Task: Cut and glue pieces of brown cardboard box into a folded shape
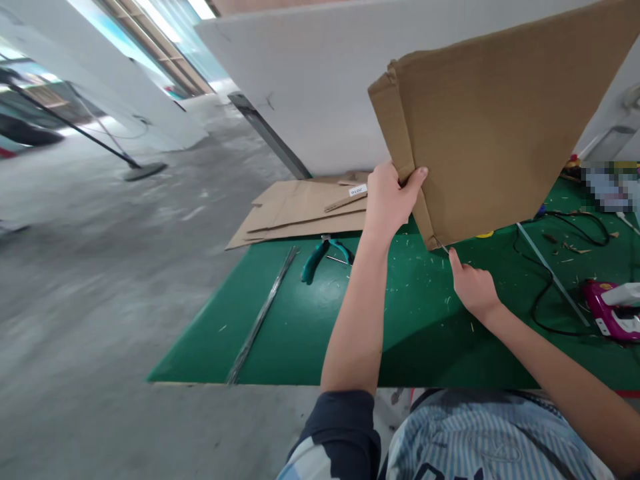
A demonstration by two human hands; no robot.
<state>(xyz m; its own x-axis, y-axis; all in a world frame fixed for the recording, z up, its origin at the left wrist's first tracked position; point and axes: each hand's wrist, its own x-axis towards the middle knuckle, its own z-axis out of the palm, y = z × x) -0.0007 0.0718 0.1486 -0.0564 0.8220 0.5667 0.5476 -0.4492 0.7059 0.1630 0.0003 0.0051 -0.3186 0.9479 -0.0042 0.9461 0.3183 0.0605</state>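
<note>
A large brown cardboard sheet (490, 133) with a folded edge stands tilted above the green table. My left hand (393, 197) is closed on its folded left edge, thumb on the front face. At the sheet's lower left corner, my right hand (473, 287) is closed with the index finger extended along a thin metal piece (442, 246). The tip of that piece touches the corner; the rest is hidden in the hand, so its kind cannot be told. Teal-handled pliers (315, 261) lie left of my left forearm, beside a thin rod.
Flat cardboard pieces (295, 207) are stacked at the table's back left. A bundle of thin metal wires (263, 313) lies on the green table (200, 347). To the right are a black cable (537, 307), a clear strip (555, 280) and a magenta device (613, 313). A white panel (310, 87) stands behind.
</note>
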